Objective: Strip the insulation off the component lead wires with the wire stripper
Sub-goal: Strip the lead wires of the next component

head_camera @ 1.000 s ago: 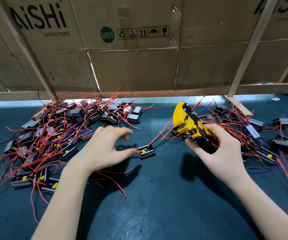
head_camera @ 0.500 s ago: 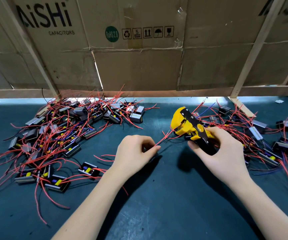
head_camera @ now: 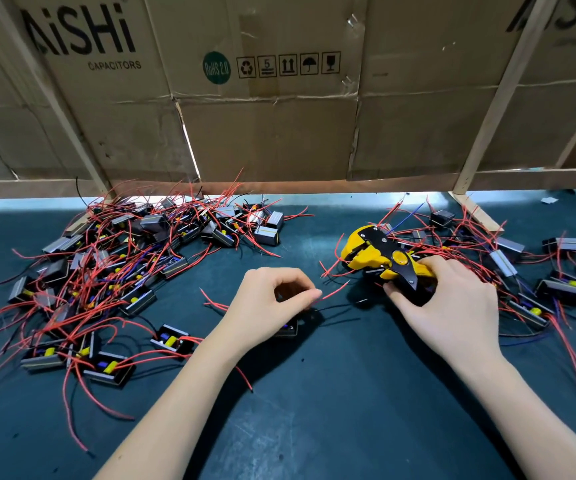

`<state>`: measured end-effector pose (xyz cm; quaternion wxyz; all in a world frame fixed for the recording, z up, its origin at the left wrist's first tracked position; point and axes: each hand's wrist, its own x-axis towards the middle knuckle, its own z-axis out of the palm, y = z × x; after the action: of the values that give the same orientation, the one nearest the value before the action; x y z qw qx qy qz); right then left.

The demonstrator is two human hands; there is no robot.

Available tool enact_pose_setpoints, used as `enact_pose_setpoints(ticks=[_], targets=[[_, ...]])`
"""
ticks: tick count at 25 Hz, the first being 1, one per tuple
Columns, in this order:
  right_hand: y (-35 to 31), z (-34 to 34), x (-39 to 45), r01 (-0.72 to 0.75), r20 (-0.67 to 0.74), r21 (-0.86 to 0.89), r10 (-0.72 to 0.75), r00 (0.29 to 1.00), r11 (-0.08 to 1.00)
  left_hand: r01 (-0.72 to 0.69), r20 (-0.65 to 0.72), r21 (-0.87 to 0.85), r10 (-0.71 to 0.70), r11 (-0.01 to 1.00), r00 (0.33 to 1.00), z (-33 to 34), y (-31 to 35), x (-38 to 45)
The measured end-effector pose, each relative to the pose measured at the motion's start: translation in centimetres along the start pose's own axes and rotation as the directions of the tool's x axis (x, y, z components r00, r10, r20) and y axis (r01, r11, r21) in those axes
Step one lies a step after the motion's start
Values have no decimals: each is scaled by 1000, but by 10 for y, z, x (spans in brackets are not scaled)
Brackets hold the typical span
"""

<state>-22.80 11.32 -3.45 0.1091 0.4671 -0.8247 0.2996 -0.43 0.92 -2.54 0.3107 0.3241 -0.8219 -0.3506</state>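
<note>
Left hand [head_camera: 267,306] fingers [head_camera: 309,295] are curling in, pinching a red lead wire [head_camera: 335,292] above a component [head_camera: 288,329] on the dark surface [head_camera: 314,410], while the right hand [head_camera: 449,310] fingers are wrapping the yellow wire stripper [head_camera: 380,259] just beside it.

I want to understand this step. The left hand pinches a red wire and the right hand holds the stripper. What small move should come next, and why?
Probably bring the red lead wire into the head of the wire stripper. The left hand pinches it with its free end pointing toward the tool, but a gap remains, and the right hand already grips the handles.
</note>
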Motion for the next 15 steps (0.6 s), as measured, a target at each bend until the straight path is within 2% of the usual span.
enact_pose_setpoints(ticks=[4, 8, 11, 13, 15], targets=[[1, 2, 1, 6, -10, -6, -6, 1000, 1000, -50, 25, 54, 48, 997, 999, 3, -1, -1], [1, 2, 1, 1, -16, 19, -1, 1000, 1000, -36, 17, 107, 34, 994, 999, 16, 2, 1], [2, 3, 1, -2, -27, -38, 1, 1000, 999, 0, -6, -51, -1, 999, 1000, 16, 5, 0], [3, 3, 1, 6, -61, -85, -12, 998, 996, 37, 21, -154, -34, 987, 999, 13, 7, -1], [5, 4, 0, 35, -108, -133, -49, 993, 990, 47, 65, -186, -35, 981, 997, 11, 8, -2]])
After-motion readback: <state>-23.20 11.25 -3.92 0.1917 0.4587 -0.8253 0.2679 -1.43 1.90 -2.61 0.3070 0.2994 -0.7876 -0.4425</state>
